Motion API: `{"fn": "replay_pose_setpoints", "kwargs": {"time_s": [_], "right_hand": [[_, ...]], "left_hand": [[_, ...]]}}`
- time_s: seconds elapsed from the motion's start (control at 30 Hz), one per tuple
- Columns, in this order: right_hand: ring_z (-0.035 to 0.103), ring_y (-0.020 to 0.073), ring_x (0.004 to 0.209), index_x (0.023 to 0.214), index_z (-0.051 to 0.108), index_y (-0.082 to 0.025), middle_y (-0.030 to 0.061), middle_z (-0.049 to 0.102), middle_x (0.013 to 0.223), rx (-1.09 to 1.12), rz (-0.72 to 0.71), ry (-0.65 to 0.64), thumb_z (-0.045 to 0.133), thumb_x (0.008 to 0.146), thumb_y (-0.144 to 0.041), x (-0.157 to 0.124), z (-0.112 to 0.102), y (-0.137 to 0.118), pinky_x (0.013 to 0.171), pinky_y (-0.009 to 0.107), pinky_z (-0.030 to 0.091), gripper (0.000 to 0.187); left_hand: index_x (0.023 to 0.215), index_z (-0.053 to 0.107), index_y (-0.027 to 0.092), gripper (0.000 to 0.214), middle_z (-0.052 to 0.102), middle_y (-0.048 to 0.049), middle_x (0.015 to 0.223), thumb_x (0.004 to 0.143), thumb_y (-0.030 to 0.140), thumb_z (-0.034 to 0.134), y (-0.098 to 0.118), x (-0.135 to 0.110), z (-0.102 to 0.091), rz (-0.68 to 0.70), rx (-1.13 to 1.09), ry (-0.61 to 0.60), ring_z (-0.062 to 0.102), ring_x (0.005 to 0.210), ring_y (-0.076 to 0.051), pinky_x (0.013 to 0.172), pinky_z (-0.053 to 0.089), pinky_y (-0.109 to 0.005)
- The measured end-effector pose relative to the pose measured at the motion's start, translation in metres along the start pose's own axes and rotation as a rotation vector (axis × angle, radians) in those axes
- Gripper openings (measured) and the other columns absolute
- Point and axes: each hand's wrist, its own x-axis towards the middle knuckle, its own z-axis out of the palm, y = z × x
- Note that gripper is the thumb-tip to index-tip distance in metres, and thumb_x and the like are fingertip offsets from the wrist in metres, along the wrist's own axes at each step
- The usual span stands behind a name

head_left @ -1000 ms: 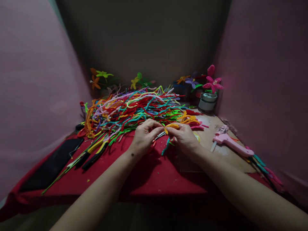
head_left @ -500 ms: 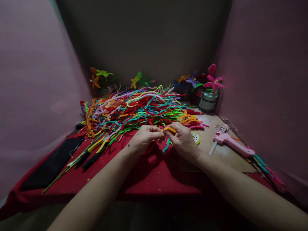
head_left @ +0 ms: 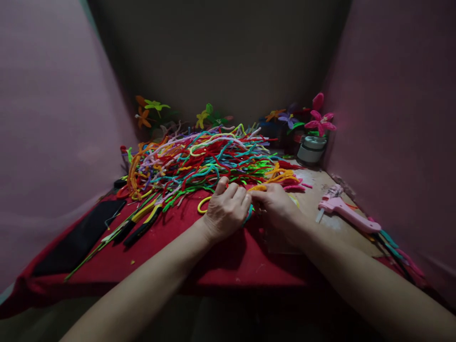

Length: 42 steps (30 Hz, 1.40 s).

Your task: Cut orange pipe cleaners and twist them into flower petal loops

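My left hand [head_left: 227, 209] and my right hand [head_left: 276, 205] meet over the red cloth [head_left: 221, 261], fingers curled together. Between them they pinch a short orange pipe cleaner [head_left: 257, 188]. A yellow pipe cleaner loop [head_left: 203, 204] shows just left of my left hand, and a teal piece [head_left: 249, 213] pokes out between the hands. A big heap of many-coloured pipe cleaners [head_left: 203, 159] lies right behind both hands.
A pink glue gun [head_left: 344, 213] lies on the bare board at right. Finished pipe-cleaner flowers [head_left: 320, 121] stand in pots along the back wall. Pliers with yellow-black handles [head_left: 142, 223] and a black pouch [head_left: 80, 240] lie at left. Pink walls close in on both sides.
My left hand has turned palm-down and closed up against my right hand. A yellow loop now shows at its left side. The view has shifted slightly.
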Motion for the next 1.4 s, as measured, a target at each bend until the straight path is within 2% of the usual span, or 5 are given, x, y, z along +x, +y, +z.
{"fn": "replay_pose_setpoints", "kwargs": {"time_s": [0.17, 0.53, 0.8, 1.07, 1.4], "right_hand": [[0.036, 0.0069, 0.039, 0.049, 0.046, -0.015, -0.004, 0.044, 0.044, 0.178, 0.205, -0.058, 0.06, 0.054, -0.02, 0.004, -0.007, -0.002, 0.041, 0.022, 0.026, 0.015], [0.05, 0.0118, 0.059, 0.068, 0.061, -0.015, 0.0006, 0.058, 0.063, -0.4, -0.384, 0.03, 0.054, 0.07, -0.023, -0.004, -0.007, -0.016, 0.057, 0.024, 0.037, 0.011], [0.049, 0.0121, 0.059, 0.068, 0.061, -0.015, 0.0008, 0.057, 0.063, -0.412, -0.363, 0.08, 0.053, 0.07, -0.023, -0.007, -0.002, -0.012, 0.057, 0.024, 0.037, 0.012], [0.031, 0.0065, 0.042, 0.047, 0.042, -0.017, -0.0057, 0.037, 0.044, 0.029, -0.066, -0.017, 0.053, 0.063, -0.021, -0.003, -0.003, -0.005, 0.043, 0.022, 0.025, 0.02], [0.042, 0.0082, 0.05, 0.06, 0.057, -0.014, -0.0015, 0.053, 0.054, -0.139, -0.209, -0.105, 0.053, 0.066, -0.02, -0.004, -0.007, -0.016, 0.05, 0.022, 0.032, 0.01]], "left_hand": [[0.073, 0.054, 0.016, 0.013, 0.056, -0.0034, 0.068, 0.081, 0.017, 0.044, -0.002, -0.002, 0.008, -0.14, -0.207, -0.027, 0.051, 0.072, -0.017, 0.085, 0.034, -0.04], [0.086, 0.064, 0.011, 0.03, 0.064, -0.005, 0.075, 0.075, 0.038, 0.054, -0.026, 0.008, -0.001, -0.916, -1.661, -0.345, 0.057, 0.066, -0.012, 0.067, 0.045, -0.026], [0.075, 0.066, 0.014, 0.016, 0.064, -0.0015, 0.063, 0.071, 0.028, 0.059, -0.014, 0.006, -0.002, -0.818, -1.199, -0.247, 0.055, 0.053, -0.011, 0.053, 0.042, -0.023], [0.089, 0.063, 0.014, 0.023, 0.066, -0.009, 0.074, 0.083, 0.02, 0.042, -0.006, -0.002, 0.004, -0.193, -0.366, -0.014, 0.058, 0.07, -0.017, 0.082, 0.036, -0.039], [0.067, 0.066, 0.01, 0.026, 0.066, -0.0091, 0.065, 0.07, 0.035, 0.06, -0.029, 0.006, -0.005, -0.918, -1.806, -0.542, 0.059, 0.053, -0.014, 0.058, 0.047, -0.028]]}}
